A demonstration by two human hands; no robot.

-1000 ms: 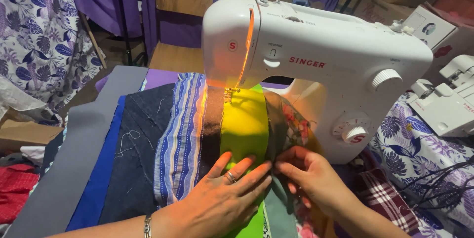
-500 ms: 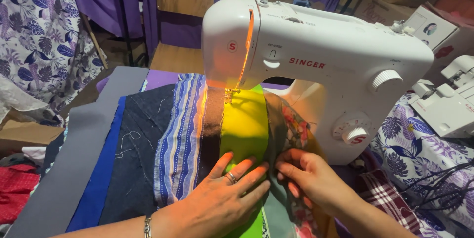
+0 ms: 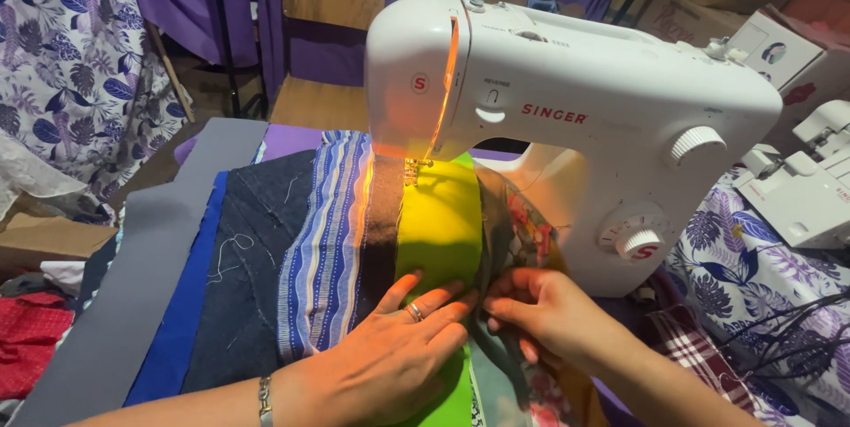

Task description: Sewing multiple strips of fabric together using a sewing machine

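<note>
A white sewing machine (image 3: 575, 117) stands on the table with its lamp lit over the needle (image 3: 412, 168). Under the needle lies a patchwork of sewn strips: grey, blue, dark denim, striped blue (image 3: 323, 232), brown and bright green (image 3: 440, 223). My left hand (image 3: 390, 352), with a ring and a bracelet, lies flat on the green and brown strips, fingers spread. My right hand (image 3: 540, 316) pinches the edge of a floral strip (image 3: 529, 232) beside the green one, just right of the left hand's fingertips.
A second white machine (image 3: 810, 188) sits at the right on floral cloth with black cables (image 3: 788, 338). A wooden chair (image 3: 328, 46) and purple fabric stand behind. Red cloth (image 3: 31, 338) and a cardboard box (image 3: 44, 241) lie at the left.
Both hands have stayed close together on the strips, with the fabric barely shifted toward the needle. The right hand's fingers have tightened slightly on the floral edge.
</note>
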